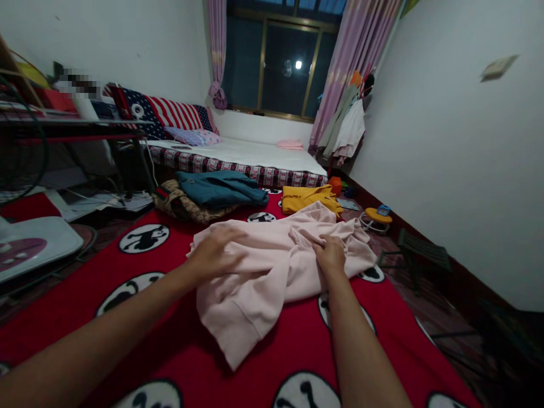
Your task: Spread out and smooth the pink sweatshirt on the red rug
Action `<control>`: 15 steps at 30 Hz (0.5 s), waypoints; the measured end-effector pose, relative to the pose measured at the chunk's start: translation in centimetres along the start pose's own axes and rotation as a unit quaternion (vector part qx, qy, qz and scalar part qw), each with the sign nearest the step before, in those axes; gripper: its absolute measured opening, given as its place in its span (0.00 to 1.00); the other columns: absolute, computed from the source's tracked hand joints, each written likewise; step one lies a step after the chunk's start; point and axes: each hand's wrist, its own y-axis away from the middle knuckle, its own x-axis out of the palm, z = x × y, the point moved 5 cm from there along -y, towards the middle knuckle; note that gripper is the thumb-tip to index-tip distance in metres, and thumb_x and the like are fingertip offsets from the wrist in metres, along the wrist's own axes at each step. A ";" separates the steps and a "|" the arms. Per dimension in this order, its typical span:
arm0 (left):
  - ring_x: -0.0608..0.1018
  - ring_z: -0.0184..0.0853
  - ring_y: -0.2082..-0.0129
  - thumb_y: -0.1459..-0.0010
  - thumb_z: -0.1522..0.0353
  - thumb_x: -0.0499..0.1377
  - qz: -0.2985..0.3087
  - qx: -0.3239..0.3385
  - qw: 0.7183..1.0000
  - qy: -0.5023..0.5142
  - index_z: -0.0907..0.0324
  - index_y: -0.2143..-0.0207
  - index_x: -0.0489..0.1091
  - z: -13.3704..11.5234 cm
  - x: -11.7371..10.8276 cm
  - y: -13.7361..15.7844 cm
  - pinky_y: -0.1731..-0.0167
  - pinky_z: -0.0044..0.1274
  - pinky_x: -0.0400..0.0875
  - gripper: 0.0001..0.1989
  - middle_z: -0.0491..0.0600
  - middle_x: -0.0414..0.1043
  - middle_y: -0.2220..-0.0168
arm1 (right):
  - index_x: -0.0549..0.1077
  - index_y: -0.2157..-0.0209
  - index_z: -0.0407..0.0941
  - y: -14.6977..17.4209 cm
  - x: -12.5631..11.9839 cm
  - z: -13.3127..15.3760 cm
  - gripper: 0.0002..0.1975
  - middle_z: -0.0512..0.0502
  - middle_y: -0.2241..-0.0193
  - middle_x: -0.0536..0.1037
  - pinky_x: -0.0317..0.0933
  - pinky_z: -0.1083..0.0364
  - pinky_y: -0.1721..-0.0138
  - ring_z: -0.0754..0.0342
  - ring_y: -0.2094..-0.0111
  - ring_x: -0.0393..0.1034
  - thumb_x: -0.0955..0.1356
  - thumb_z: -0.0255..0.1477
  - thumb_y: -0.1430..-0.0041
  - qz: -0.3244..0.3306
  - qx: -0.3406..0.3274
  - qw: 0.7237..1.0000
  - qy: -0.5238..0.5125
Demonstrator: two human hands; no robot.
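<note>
A pale pink garment (255, 294), probably a sweatshirt, lies rumpled on the red blanket (170, 351) with round black-and-white figures. One ribbed cuff or hem points toward me. Over its left part is my left hand (216, 252), slightly blurred, its fingers spread and not closed on the cloth; whether it touches the fabric I cannot tell. On the right, my right hand (331, 255) grips a bunched fold of the garment between thumb and fingers. Beyond it lies a folded yellow garment (308, 198).
Teal clothing (221, 187) rests on a patterned brown item (178, 201) at the back left. Behind stands a bed (255, 153) under the window. A cluttered desk (76, 127) is at left. Along the right wall are a small yellow stool (378, 215) and a dark folding stool (423, 249).
</note>
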 end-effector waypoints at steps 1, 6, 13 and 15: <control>0.70 0.43 0.46 0.47 0.59 0.60 0.083 0.031 0.995 0.034 0.51 0.47 0.69 -1.9 1.6 1.4 0.44 0.32 0.62 0.24 0.51 0.69 0.46 | 0.74 0.50 0.41 0.0 0.0 -0.1 0.20 0.35 0.54 0.73 0.58 0.50 0.53 0.43 0.52 0.65 0.68 0.31 0.45 -0.011 0.001 1.000 0.007; 0.67 0.48 0.44 0.54 0.66 0.63 0.213 0.089 0.973 0.014 0.48 0.39 0.60 -6.7 6.4 6.8 0.45 0.37 0.61 0.38 0.54 0.64 0.41 | 0.79 0.60 0.44 0.0 0.1 -0.4 0.13 0.39 0.63 0.76 0.58 0.52 0.56 0.47 0.58 0.68 0.65 0.30 0.43 0.017 -0.031 0.999 0.023; 0.76 0.40 0.55 0.58 0.79 0.51 0.169 0.048 0.983 0.043 0.52 0.54 0.74 -2.9 4.3 3.6 0.55 0.28 0.69 0.29 0.48 0.77 0.56 | 0.78 0.69 0.43 -0.1 -1.9 0.0 0.11 0.39 0.60 0.77 0.59 0.51 0.53 0.47 0.56 0.68 0.63 0.28 0.46 0.000 -0.040 0.996 -0.076; 0.77 0.41 0.58 0.59 0.78 0.51 0.124 0.047 0.990 0.049 0.52 0.61 0.77 -2.1 1.1 1.7 0.56 0.28 0.69 0.25 0.46 0.78 0.61 | 0.78 0.69 0.44 -0.4 -4.3 -0.2 0.09 0.43 0.62 0.78 0.60 0.50 0.53 0.47 0.58 0.68 0.65 0.29 0.50 0.001 -0.034 0.983 -0.179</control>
